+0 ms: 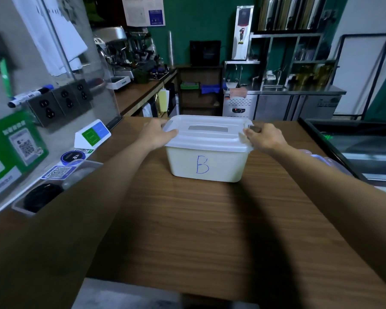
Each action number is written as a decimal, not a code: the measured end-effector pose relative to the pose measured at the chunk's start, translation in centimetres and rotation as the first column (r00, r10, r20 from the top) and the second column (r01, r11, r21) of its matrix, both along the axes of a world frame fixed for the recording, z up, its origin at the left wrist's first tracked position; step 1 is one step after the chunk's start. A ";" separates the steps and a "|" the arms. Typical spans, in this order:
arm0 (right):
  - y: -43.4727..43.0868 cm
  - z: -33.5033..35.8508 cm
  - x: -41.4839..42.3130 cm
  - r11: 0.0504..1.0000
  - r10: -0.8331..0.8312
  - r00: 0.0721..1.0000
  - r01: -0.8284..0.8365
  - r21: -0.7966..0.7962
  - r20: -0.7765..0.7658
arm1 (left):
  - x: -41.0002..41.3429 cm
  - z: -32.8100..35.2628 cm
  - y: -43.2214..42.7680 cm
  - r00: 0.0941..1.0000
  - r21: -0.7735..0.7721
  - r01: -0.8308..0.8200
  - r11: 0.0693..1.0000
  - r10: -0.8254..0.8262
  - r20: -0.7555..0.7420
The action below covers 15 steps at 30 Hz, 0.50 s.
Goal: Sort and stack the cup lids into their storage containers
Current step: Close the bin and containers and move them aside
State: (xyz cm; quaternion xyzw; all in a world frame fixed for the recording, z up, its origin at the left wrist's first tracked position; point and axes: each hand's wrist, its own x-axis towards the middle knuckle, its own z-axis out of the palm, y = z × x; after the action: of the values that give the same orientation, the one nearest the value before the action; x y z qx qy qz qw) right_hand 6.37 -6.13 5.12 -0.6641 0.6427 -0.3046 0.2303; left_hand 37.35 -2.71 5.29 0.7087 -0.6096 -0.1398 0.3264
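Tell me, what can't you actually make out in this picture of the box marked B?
Head view only.
- Contents of the box marked B: hidden by its opaque walls and closed lid.
- Side clasps: mostly covered by the left hand and right hand gripping the lid's ends; latched or not, unclear.
- Clear lids: partly behind the right forearm, blurred; count unknown.
- Black lids in the clear tub: too dim to count.

A café or drinks shop: an espresso machine (123,50) on the far left counter, steel urns (285,13) above a steel workbench (299,90), payment QR signs (16,150) near left.
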 end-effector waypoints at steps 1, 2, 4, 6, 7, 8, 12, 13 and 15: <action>0.5 0.1 0.1 1.000 0.017 1.000 -0.018 -0.016 -0.016 | 0.0 0.1 0.6 1.000 0.007 0.012 1.000 -0.012 0.004; 1.0 0.2 0.2 0.998 0.038 0.998 -0.040 -0.046 -0.045 | 0.1 0.3 1.2 0.999 0.014 0.027 1.000 -0.027 0.022; 2.3 0.5 0.9 0.988 0.085 0.989 -0.099 -0.118 -0.123 | 0.1 0.6 2.5 0.996 0.023 0.060 0.998 -0.061 0.067; 3.7 1.0 2.3 0.970 0.143 0.975 -0.172 -0.172 -0.170 | 0.6 0.9 4.2 0.992 0.035 0.058 0.998 -0.062 0.110; 4.4 1.2 3.2 0.955 0.182 0.965 -0.219 -0.201 -0.189 | 1.1 1.1 5.3 0.991 0.046 0.048 0.998 -0.053 0.125; 5.3 1.4 4.4 0.938 0.215 0.954 -0.261 -0.229 -0.207 | 1.9 1.1 6.3 0.990 0.060 0.034 0.998 -0.041 0.134; 7.9 0.7 10.4 0.854 0.356 0.894 -0.429 -0.293 -0.272 | 6.9 0.4 10.8 0.986 0.062 -0.050 0.997 0.039 0.163; 8.4 0.3 12.1 0.837 0.391 0.872 -0.470 -0.281 -0.294 | 8.3 0.2 12.1 0.985 0.053 -0.073 0.996 0.064 0.163; 9.4 -0.1 15.7 0.810 0.465 0.825 -0.543 -0.223 -0.321 | 11.3 -0.2 14.7 0.980 0.031 -0.132 0.991 0.126 0.156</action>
State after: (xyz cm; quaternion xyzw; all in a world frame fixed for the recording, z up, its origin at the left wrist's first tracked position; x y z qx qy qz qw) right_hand 22.09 3.26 5.00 -0.8719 0.4107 -0.2409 0.1148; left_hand 48.70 12.04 5.05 0.7620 -0.5827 -0.0760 0.2722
